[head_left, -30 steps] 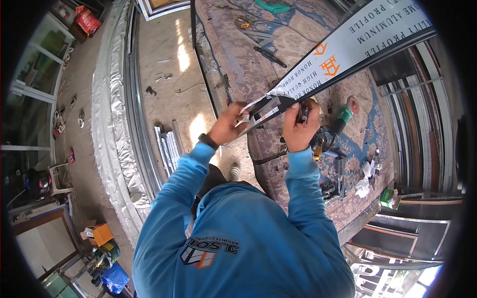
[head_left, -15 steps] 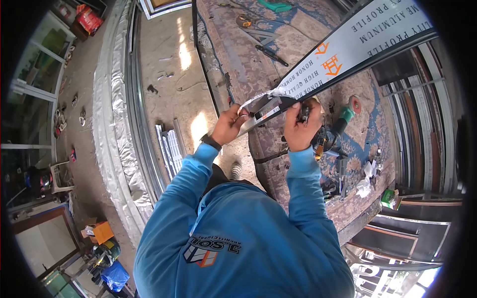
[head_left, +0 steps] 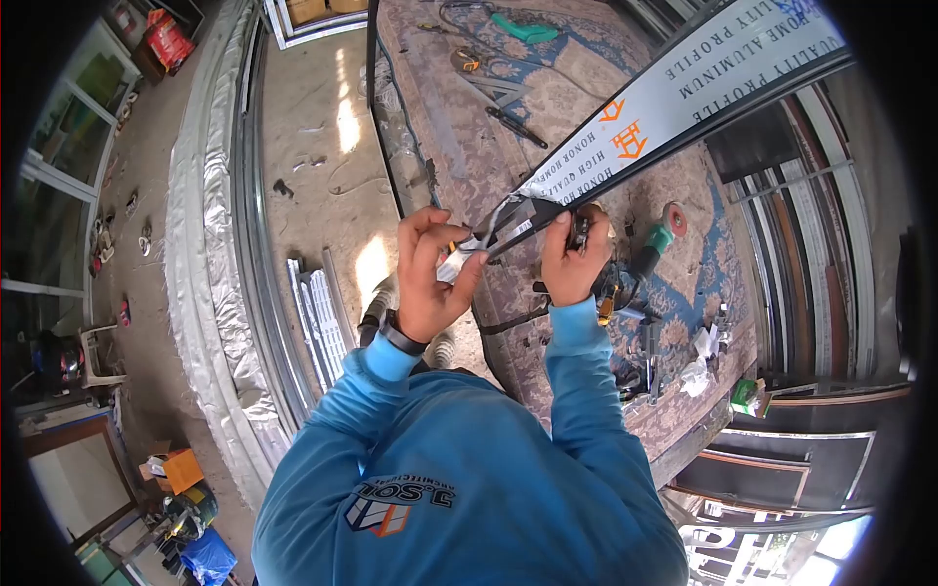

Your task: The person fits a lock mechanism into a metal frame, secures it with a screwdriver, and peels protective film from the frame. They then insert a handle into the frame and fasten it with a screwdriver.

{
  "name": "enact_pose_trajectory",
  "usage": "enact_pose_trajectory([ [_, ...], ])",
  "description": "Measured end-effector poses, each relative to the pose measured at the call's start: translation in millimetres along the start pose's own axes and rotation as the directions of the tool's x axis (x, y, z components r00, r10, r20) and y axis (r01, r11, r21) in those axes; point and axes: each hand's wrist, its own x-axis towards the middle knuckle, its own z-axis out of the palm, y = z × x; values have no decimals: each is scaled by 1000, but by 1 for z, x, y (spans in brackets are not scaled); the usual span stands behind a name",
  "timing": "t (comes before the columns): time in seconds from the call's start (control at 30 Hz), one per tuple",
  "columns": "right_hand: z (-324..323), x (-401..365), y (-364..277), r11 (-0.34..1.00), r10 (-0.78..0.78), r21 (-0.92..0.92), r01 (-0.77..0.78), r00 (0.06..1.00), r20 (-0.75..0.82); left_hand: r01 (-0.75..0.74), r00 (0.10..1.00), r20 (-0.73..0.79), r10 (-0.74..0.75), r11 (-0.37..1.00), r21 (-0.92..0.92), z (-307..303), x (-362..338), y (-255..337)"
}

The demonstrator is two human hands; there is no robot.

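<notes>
A long dark aluminium profile [head_left: 782, 88], its face covered in printed protective film [head_left: 674, 103], slants from the upper right down to my hands. The film is loose and crumpled at the near end, and a whitish strip of it [head_left: 455, 264] curls down to my left hand [head_left: 430, 273]. That hand pinches the strip between thumb and fingers, just off the profile's end. My right hand [head_left: 575, 259] is closed on a small dark metal object [head_left: 582, 230] beside the profile's lower edge. Its exact kind is hidden by the fingers.
On the carpet-covered table [head_left: 576, 88] lie a green-bodied angle grinder [head_left: 664, 230], a black pen-like tool [head_left: 516, 127], a tape measure [head_left: 469, 61] and crumpled plastic [head_left: 696, 371]. Racked profiles [head_left: 821, 244] stand right. Long wrapped bundles [head_left: 200, 234] lie on the floor at left.
My left hand has drawn back slightly toward me from the profile's end, its fingers more raised, with the film strip. My right hand stays beside the profile. The whole view has shifted slightly.
</notes>
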Motion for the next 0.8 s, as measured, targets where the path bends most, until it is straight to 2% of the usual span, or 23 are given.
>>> enact_pose_trajectory([
  [0.03, -1, 1, -1, 1000, 5, -2, -5, 1000, 8, -8, 1000, -16, 8, 1000, -8, 1, 4, 4],
  [0.07, -3, -1, -2, 1000, 15, -5, -15, 1000, 17, -77, 995, -62, 74, 995, -56, 3, 7, 8],
  [0.17, -1, -2, 0, 1000, 11, 24, -11, 1000, 1, -95, 979, 165, 118, 986, -138, 18, 21, 7],
  [0.2, -2, -3, -3, 998, 55, 36, -56, 998, 18, -39, 981, 184, 65, 989, -144, 28, 26, 5],
  [0.27, -4, -2, -9, 989, 135, 61, -137, 990, 45, -83, 978, 184, 102, 991, -105, 35, 31, -4],
  [0.37, 0, -1, 0, 1000, -9, 4, 9, 1000, -7, -190, 952, 225, 209, 976, -103, 44, 28, -21],
  [0.53, -3, -2, -6, 1000, 14, 18, -14, 1000, -5, -382, 883, 285, 373, 924, -26, 44, 40, -31],
  [0.63, 0, -2, -4, 999, 38, 37, -37, 999, -6, -388, 850, 397, 347, 921, 25, 42, 52, -23],
  [0.73, 2, -2, -5, 999, 38, 39, -38, 999, -15, -435, 822, 416, 388, 900, 20, 50, 56, -28],
  [0.8, 0, 0, -7, 998, 38, 44, -38, 999, -3, -408, 781, 493, 383, 911, -61, 41, 57, -36],
])
